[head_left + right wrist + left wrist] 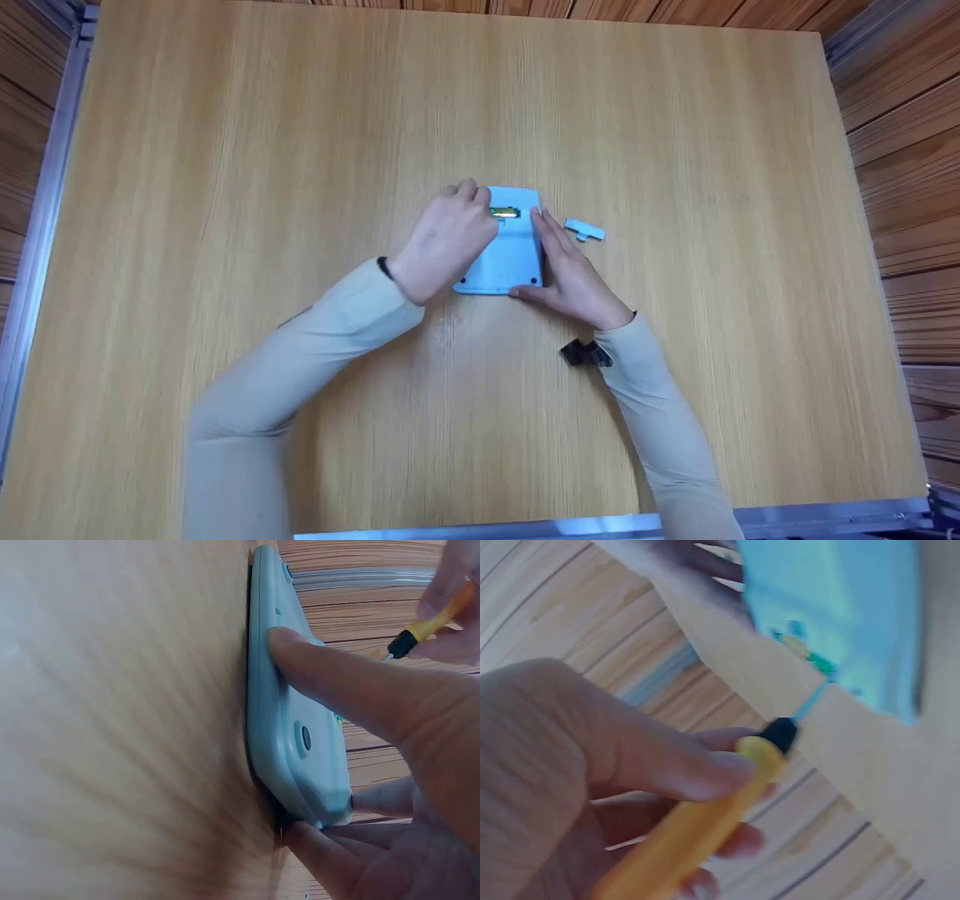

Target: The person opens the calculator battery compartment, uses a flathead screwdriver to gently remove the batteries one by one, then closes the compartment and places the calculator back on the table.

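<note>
Your left hand (450, 241) grips a yellow-handled screwdriver (694, 836), tip near the open slot (507, 213) of the blue device (504, 259), mid-worktop (675, 112), well in from all edges. Your right hand (576, 281), fingers spread wide, touches its sides. Blue cover (585, 229): just beside, toward the worktop's right edge.

A wide, light brown table top (712, 375) is marked with thin wood lines; brown boards (907, 210) are seen past its left, right and far edges — dark gaps are left between them; shiny metal bars (34, 277) are set along the sides and near edge — the wood is lit softly.
</note>
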Demonstrator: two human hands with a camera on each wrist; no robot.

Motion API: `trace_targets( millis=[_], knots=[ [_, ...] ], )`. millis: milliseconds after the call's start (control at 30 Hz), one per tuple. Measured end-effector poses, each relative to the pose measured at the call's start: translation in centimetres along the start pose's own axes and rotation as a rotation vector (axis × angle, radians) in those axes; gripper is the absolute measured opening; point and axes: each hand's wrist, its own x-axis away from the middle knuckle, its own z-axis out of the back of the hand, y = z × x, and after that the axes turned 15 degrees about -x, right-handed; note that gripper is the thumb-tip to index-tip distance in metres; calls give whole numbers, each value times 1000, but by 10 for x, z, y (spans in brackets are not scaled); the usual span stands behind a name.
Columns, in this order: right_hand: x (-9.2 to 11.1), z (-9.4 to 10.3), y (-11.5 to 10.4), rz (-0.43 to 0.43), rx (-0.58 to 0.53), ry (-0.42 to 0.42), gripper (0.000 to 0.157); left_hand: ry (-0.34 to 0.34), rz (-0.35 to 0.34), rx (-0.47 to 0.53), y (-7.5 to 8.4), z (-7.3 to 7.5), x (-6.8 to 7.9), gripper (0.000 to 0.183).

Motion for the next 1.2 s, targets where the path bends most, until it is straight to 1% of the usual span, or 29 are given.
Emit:
trace_targets(
  millis=[133,233,400,500,567,667,733,900,1033,1133,1200],
  knots=[
    [-1,-1,0,6,0,-4,105,-80,-17,-30,0,10,-11,24],
    [-1,-1,-2,6,2,-5,105,-107,-26,-14,-5,12,-16,24],
    [-2,-2,-3,6,-1,-7,107,-149,-32,125,-18,9,-17,26],
    [-1,-2,-3,1,3,-7,107,-173,-19,232,-26,3,-14,27],
    [-1,-2,-2,-4,7,-5,107,-177,-8,298,-31,-2,-12,27],
    [-1,-1,-2,-8,9,-5,107,-155,15,395,-38,-12,-6,30],
    [-1,-1,-1,-8,10,-8,107,-125,34,468,-42,-20,-1,31],
    [-1,-1,-1,9,6,-12,106,-34,97,677,-47,-48,12,32],
    [0,-1,-2,1,-4,-3,107,51,160,812,-44,-74,23,28],
    [1,-1,-2,-14,-8,-5,108,116,204,875,-38,-90,30,27],
    [1,-1,-2,-19,-10,-7,108,143,233,912,-34,-98,33,27]
  ],
)
